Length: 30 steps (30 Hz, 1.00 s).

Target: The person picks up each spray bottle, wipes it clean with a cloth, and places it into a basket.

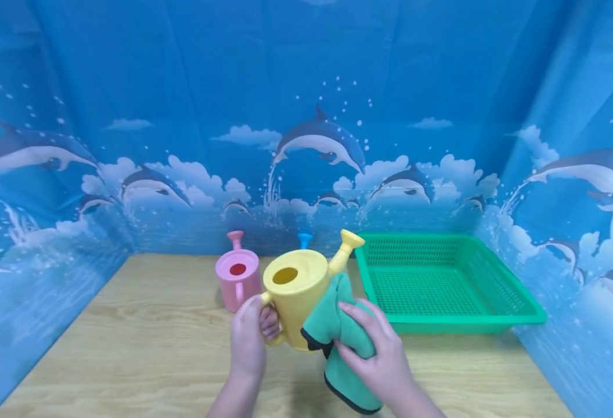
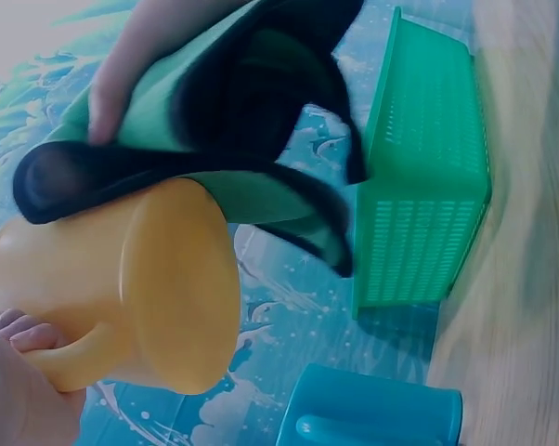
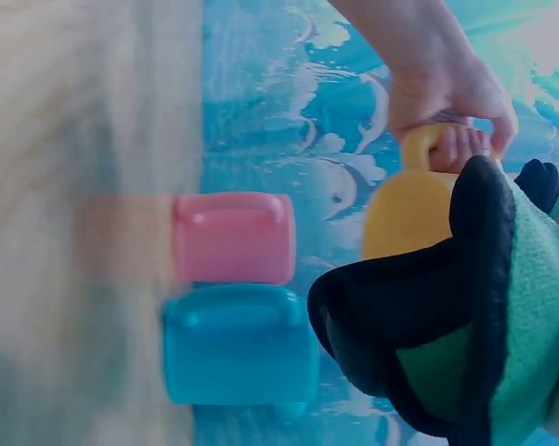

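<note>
A yellow watering can (image 1: 298, 290) is held up off the table, its spout pointing to the back right. My left hand (image 1: 251, 337) grips its handle, fingers curled through the loop. With my right hand (image 1: 374, 348) I pinch a green cloth (image 1: 353, 331) with black edging and press it against the can's right side below the spout. The cloth hangs in folds under the hand. In the left wrist view the can's plain bottom (image 2: 187, 288) shows, with the cloth lying across its side.
A pink watering can (image 1: 237, 278) stands behind on the left. A blue watering can (image 3: 242, 344) stands beside it, mostly hidden in the head view by the yellow one. At the back right sits a green plastic basket (image 1: 468, 322). A dolphin-print curtain (image 1: 306, 69) surrounds the wooden table (image 1: 144, 337).
</note>
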Motion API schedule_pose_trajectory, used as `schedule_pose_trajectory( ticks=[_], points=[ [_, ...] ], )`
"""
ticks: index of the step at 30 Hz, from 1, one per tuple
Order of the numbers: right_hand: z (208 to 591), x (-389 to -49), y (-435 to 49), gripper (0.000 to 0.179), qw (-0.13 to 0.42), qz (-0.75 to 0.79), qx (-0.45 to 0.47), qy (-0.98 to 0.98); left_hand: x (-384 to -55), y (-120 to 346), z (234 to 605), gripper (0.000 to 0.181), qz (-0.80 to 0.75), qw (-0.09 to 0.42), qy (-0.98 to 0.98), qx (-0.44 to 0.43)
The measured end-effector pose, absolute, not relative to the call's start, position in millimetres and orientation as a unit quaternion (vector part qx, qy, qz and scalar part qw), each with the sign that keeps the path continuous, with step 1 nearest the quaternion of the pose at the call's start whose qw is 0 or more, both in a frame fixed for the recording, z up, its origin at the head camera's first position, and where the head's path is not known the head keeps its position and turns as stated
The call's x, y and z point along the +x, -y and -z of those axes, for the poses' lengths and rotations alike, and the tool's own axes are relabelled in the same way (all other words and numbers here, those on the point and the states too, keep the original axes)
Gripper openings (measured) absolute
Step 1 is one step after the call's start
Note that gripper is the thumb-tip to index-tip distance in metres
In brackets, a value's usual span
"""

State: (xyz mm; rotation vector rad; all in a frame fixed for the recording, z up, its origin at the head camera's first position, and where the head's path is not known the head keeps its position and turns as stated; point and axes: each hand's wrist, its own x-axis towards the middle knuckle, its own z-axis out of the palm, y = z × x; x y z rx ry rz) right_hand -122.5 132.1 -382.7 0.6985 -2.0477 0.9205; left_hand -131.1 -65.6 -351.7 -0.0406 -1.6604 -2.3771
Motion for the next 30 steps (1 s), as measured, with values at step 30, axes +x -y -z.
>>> schedule_pose_trajectory(
  ticks=[30],
  points=[
    [365.7, -128.0, -132.5, 0.054, 0.383, -0.392, 0.293, 0.784, -130.5, 75.5, 350.0, 0.038, 0.809, 0.107, 0.577, -0.027]
  ],
)
